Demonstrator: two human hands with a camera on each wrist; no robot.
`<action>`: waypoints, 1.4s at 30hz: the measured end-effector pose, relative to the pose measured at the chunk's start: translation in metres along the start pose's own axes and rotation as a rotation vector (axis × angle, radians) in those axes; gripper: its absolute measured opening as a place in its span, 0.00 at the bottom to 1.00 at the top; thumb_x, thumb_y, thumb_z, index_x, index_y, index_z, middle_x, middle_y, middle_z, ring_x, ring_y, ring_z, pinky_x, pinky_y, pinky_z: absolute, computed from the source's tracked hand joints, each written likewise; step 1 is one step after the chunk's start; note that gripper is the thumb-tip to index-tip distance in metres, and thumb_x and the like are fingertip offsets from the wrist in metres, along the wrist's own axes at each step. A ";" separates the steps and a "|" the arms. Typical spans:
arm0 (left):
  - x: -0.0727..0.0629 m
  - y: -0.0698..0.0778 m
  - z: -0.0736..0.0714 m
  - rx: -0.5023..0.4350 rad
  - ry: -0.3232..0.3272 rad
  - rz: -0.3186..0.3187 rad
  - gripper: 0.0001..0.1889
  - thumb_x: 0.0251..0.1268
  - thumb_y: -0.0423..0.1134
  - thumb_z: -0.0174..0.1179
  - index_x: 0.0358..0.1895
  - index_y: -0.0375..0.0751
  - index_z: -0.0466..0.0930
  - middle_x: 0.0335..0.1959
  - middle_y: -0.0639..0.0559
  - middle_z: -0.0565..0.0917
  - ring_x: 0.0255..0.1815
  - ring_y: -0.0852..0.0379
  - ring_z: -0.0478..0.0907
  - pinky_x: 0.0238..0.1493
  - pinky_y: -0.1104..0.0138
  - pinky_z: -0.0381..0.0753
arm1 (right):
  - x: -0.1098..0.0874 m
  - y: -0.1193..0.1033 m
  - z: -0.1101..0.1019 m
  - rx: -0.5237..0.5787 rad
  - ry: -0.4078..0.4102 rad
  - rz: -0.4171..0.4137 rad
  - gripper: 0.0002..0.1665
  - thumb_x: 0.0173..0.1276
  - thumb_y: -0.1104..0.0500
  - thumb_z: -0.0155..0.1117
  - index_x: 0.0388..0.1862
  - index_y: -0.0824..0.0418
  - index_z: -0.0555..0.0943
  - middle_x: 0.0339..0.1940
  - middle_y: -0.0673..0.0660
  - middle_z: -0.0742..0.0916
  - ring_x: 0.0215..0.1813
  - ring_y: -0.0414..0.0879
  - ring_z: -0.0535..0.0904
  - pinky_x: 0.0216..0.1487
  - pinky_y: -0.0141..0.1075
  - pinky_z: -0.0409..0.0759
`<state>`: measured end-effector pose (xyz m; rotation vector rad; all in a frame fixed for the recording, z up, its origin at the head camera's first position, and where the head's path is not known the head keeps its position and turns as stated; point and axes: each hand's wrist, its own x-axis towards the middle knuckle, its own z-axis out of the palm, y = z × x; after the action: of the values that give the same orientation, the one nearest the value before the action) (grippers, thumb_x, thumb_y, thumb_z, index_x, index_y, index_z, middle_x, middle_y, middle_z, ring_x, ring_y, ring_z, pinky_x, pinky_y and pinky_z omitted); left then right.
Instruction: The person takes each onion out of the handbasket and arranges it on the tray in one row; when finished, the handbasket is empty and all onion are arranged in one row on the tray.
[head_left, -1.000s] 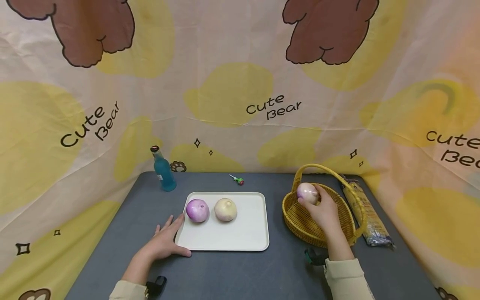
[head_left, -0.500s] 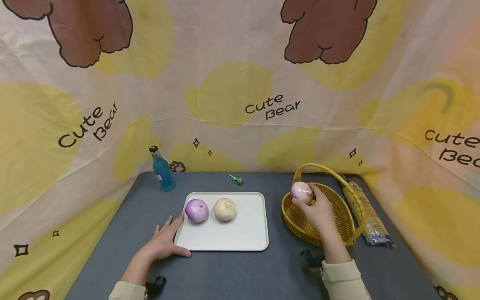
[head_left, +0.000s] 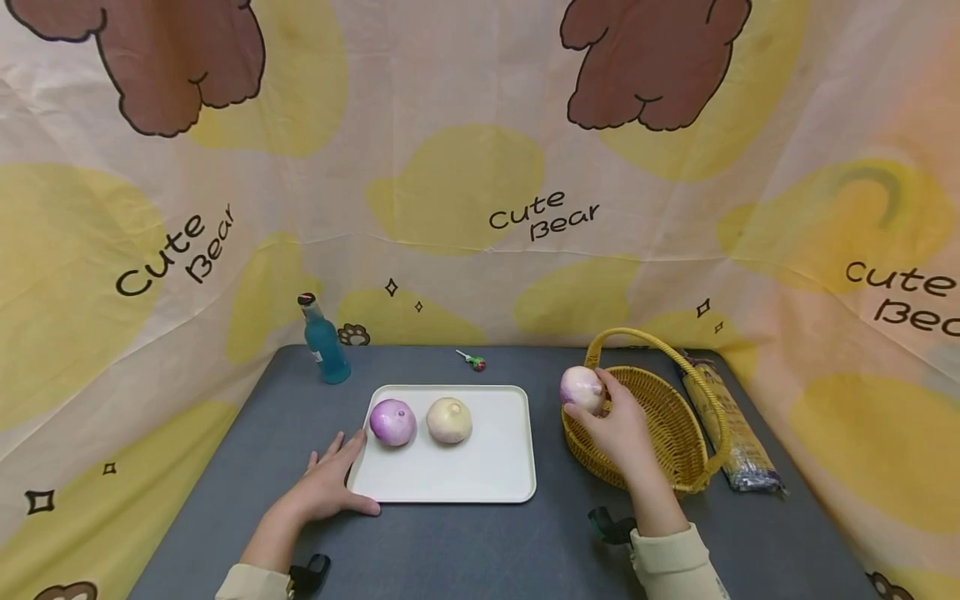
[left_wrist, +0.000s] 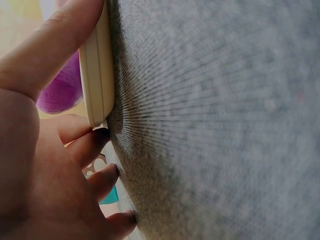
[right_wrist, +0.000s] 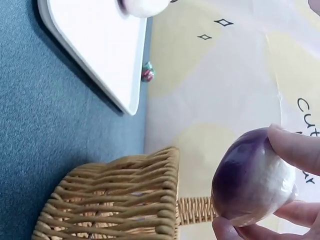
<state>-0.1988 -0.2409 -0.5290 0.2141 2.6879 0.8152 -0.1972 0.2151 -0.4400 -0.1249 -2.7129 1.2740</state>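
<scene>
In the head view, my right hand (head_left: 617, 427) holds a purple-and-white turnip (head_left: 582, 390) above the left rim of the yellow wicker basket (head_left: 678, 417). Thumb and fingertips pinch the turnip (right_wrist: 252, 177) in the right wrist view. My left hand (head_left: 330, 483) lies spread at the left edge of the white tray (head_left: 491, 467), fingers extended. From the left wrist, the thumb (left_wrist: 55, 47) shows against the tray's edge (left_wrist: 97, 75). On the tray sit a purple turnip (head_left: 393, 422) and, to its right, a cream-coloured one (head_left: 449, 420).
A blue bottle (head_left: 326, 346) stands at the table's back left. Behind the tray lies a small lollipop (head_left: 472, 361). Right of the basket is a long yellow plastic packet (head_left: 738, 433). A printed cloth (head_left: 450, 183) hangs behind the grey table (head_left: 480, 550).
My right hand has carried the turnip left, from over the basket's inside to its left rim. My left hand and the tray keep their places.
</scene>
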 end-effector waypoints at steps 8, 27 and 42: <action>-0.001 0.001 0.001 -0.001 -0.004 -0.014 0.71 0.34 0.63 0.81 0.81 0.35 0.48 0.81 0.32 0.51 0.82 0.29 0.37 0.72 0.29 0.28 | -0.002 -0.007 0.009 0.010 0.008 -0.042 0.49 0.63 0.49 0.75 0.77 0.63 0.64 0.71 0.69 0.74 0.70 0.64 0.71 0.67 0.59 0.73; -0.001 -0.001 0.002 0.007 0.002 -0.005 0.71 0.34 0.63 0.81 0.81 0.34 0.48 0.81 0.32 0.52 0.82 0.29 0.37 0.72 0.28 0.28 | -0.005 -0.013 0.042 -0.008 -0.002 -0.117 0.47 0.60 0.50 0.78 0.74 0.63 0.69 0.68 0.67 0.78 0.63 0.61 0.78 0.59 0.55 0.80; 0.001 -0.001 0.001 0.001 -0.003 -0.015 0.72 0.34 0.64 0.80 0.81 0.34 0.48 0.81 0.32 0.51 0.82 0.29 0.36 0.72 0.29 0.27 | 0.000 -0.020 0.069 -0.008 -0.052 -0.128 0.48 0.60 0.51 0.78 0.75 0.64 0.68 0.68 0.68 0.78 0.67 0.63 0.76 0.63 0.59 0.77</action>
<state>-0.1996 -0.2405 -0.5310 0.1953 2.6843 0.8086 -0.2083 0.1500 -0.4680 0.0814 -2.7198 1.2479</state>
